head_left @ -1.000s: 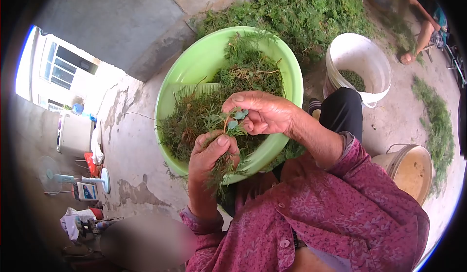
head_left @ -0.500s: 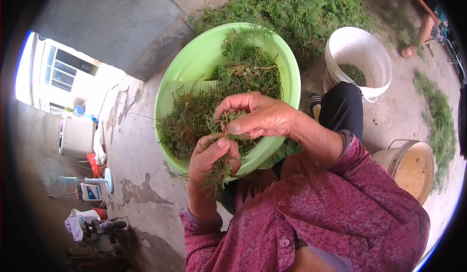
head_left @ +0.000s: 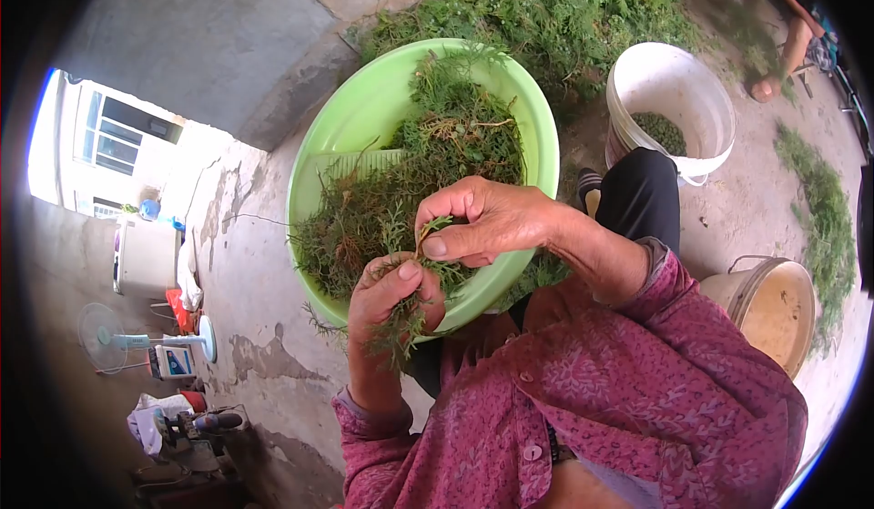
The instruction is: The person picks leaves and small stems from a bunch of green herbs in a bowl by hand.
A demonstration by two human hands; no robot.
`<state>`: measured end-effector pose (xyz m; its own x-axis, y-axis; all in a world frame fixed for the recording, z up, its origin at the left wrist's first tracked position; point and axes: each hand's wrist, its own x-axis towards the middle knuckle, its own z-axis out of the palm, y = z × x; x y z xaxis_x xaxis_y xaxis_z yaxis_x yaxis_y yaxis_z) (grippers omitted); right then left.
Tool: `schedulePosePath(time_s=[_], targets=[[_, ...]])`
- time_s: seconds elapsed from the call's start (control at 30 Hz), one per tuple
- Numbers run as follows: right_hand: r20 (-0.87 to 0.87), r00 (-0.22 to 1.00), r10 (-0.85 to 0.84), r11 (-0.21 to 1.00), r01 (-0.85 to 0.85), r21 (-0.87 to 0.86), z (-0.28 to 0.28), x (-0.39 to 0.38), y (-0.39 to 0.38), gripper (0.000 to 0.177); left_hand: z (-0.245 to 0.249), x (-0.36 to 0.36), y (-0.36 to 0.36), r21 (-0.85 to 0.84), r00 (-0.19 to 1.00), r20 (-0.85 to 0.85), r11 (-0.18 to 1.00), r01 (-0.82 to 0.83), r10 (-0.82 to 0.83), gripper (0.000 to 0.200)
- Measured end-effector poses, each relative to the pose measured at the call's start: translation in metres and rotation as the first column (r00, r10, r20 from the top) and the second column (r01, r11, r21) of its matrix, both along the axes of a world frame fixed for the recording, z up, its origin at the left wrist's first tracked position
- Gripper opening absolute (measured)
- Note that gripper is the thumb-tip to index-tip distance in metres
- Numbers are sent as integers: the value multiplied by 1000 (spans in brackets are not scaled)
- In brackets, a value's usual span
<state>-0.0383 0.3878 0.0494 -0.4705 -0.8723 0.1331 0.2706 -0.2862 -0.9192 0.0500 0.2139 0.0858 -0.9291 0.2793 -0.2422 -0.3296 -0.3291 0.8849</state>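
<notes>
Over the near side of a light green basin [head_left: 319, 136], my two hands meet at a leafy evergreen sprig [head_left: 401, 331]. My left hand [head_left: 387, 300] is closed round the sprig, whose leaves hang below its fingers. Thumb and fingertips of my right hand [head_left: 492, 222] pinch a small yellowish-green tip of it, just above the left thumb. Inside the basin lies a heap of cut sprigs [head_left: 455, 145], green with some brown twigs. A ribbed washboard part [head_left: 350, 161] of the basin shows at its left.
Behind the basin spreads a large pile of green branches [head_left: 583, 17]. A white bucket [head_left: 669, 81] with small green pieces stands right of it, a second bucket [head_left: 774, 318] nearer me. Another person's leg [head_left: 792, 54] shows at upper right. A fan [head_left: 155, 339] stands at left.
My right hand has shifted slightly right and its fingers have straightened a little. My left hand has moved slightly left and down, still gripping the sprig.
</notes>
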Motion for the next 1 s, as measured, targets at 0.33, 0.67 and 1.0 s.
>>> schedulePosePath(time_s=[0.33, 0.67, 1.0], targets=[[-146, 980, 135, 990, -127, 69, -1, 0, 10, 25, 5, 11, -2, -68, 997, 24, 995, -68, 70, 28], [376, 926, 30, 997, -3, -72, -5, -11, 21, 14, 4, -3, -26, 463, 987, -102, 884, -60, 121, 25], [-169, 929, -329, 933, 347, 90, 7, 19, -4, 7, -43, -30, -5, 731, 942, 130, 612, -301, 308, 27]])
